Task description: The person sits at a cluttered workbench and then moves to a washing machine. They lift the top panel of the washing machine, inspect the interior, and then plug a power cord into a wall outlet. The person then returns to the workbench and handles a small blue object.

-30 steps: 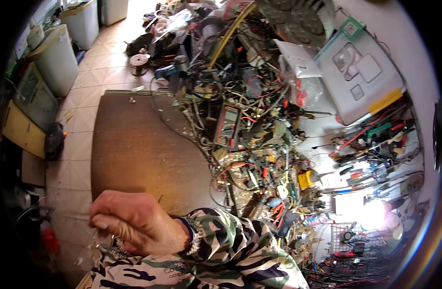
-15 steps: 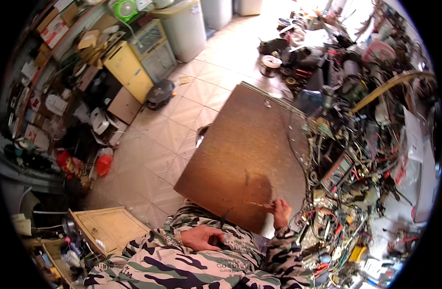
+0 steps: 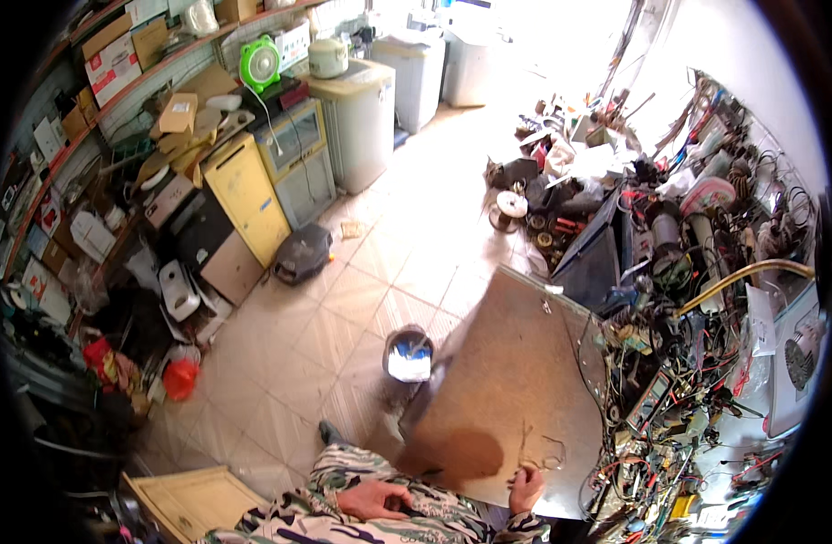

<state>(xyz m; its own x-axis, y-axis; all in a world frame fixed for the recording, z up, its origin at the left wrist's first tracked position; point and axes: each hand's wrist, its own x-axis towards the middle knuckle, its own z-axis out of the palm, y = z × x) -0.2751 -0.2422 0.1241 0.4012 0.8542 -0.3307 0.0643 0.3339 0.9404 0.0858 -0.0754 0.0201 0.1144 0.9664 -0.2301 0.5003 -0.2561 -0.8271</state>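
My right hand (image 3: 526, 490) is at the near edge of a brown wooden tabletop (image 3: 516, 363), its fingers pinched together. A thin wire-like strand (image 3: 525, 444) runs up from the fingertips; its exact kind is too small to tell. Beside it on the board lies a thin curved loop (image 3: 553, 452). My left hand (image 3: 375, 500) rests on my camouflage-clad lap, fingers loosely bent and thumb apart, with nothing visible in it.
Right of the tabletop lies a dense heap of cables, tools and parts, with a multimeter (image 3: 650, 399) in it. A dark bucket (image 3: 409, 355) stands on the tiled floor left of the board. Yellow cabinets (image 3: 249, 201) and loaded shelves line the left side.
The view has tilted up, so the tabletop sits lower and the bucket shows fully. My right hand still pinches the strand, which now points away from me instead of left. My left hand stays on my lap.
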